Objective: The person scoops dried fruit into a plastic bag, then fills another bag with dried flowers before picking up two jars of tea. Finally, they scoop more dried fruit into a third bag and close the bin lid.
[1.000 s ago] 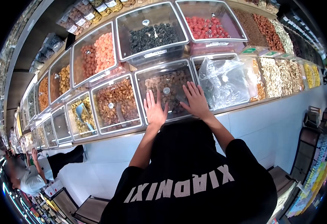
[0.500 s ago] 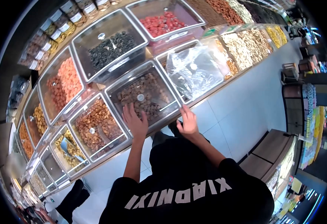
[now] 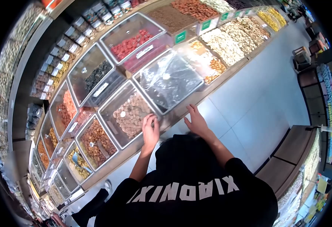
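As the person leans toward it, counter (image 3: 215,89): a long run of clear-lidded bins, slanting from near left to far right.
Sheeted bin (image 3: 169,77): draped with crinkled clear plastic, just right of the tan bin.
Tan bin (image 3: 130,113): full of round tan pieces under a closed clear lid, directly in front of the person.
Long axis: the tan bin's lid runs near to far, angled slightly left.
Left hand (image 3: 150,132): at the tan bin's near right corner, touching the rim.
Left fingers (image 3: 149,120): pressed together and bent over the lid's near edge; whether they grip it I cannot tell.
Right hand (image 3: 196,123): flat on the ledge, off the tan bin, just near of the sheeted bin.
Right fingers (image 3: 191,111): spread, pointing far, pinching nothing.
Nearer hand: the left; the tan bin lies far and left of its fingertips, and well left of the right hand.
Knob (image 3: 123,114): small and round, mid-lid, beyond the left fingertips and apart from them.
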Action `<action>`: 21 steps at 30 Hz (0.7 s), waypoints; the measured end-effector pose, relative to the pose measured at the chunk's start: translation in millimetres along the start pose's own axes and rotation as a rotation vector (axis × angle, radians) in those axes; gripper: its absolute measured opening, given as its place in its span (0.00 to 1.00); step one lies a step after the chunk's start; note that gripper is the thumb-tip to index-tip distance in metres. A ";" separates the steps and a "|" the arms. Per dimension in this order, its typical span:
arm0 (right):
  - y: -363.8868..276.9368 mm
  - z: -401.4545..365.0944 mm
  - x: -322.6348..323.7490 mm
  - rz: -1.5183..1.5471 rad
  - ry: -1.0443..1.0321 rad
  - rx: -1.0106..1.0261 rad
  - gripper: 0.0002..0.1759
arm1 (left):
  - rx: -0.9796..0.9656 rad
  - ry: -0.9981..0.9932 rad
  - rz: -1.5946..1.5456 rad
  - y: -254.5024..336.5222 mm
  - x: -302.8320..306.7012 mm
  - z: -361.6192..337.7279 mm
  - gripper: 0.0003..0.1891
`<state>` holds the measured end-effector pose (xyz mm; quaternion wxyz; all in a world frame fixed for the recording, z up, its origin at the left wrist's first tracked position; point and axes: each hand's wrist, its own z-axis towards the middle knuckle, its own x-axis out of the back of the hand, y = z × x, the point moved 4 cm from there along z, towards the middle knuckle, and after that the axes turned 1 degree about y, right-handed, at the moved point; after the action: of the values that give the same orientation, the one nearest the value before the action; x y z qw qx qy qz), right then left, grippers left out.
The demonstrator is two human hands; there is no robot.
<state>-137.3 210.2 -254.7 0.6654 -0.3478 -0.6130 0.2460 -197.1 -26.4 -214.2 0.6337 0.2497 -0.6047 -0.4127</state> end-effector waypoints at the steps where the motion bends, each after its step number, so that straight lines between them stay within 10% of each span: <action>1: 14.7 -2.7 13.9 0.009 -0.035 -0.028 0.31 | -0.020 0.003 0.011 12.3 -14.5 5.4 0.11; 9: 169.3 -92.7 107.5 -0.346 -0.165 -0.395 0.23 | -0.143 -0.100 0.622 52.5 -108.1 69.2 0.35; 17: 223.5 -180.3 131.2 -0.274 -0.190 -0.745 0.25 | 0.195 -0.122 0.809 -5.6 -98.7 76.3 0.38; 21: 232.4 -170.7 133.3 -0.251 -0.178 -0.738 0.24 | -0.029 -0.015 0.693 37.7 -103.1 75.6 0.35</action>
<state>71.2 431.2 -347.6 0.4650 -0.4633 -0.7531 -0.0446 -254.8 92.6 -230.4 0.7352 0.0174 -0.6524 -0.1832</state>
